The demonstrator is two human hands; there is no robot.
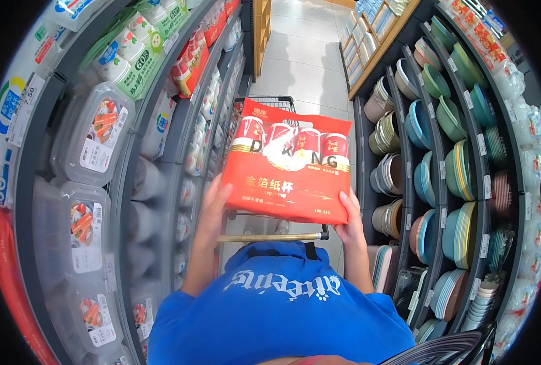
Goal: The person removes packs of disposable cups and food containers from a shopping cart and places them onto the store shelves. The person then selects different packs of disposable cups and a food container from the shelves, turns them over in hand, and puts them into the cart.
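Note:
A red pack of paper cups [295, 201], printed with pictures of red cups and white lettering, is held up in front of my chest. My left hand [214, 204] grips its lower left edge, fingers partly hidden behind it. At the lower right corner, my right hand [351, 218] holds the other side with the thumb on the front. Below and behind the pack is a shopping cart, with its handle [276, 236] close to my body and its black wire basket [270, 103] showing past the pack's top.
On the left, shelves hold clear plastic food containers [97, 134] and packs of paper cups [133, 55]. Shelves on the right carry stacked bowls and basins [425, 176] and buckets [387, 134]. A tiled aisle floor [301, 61] runs ahead between them, past a wooden display rack [374, 42].

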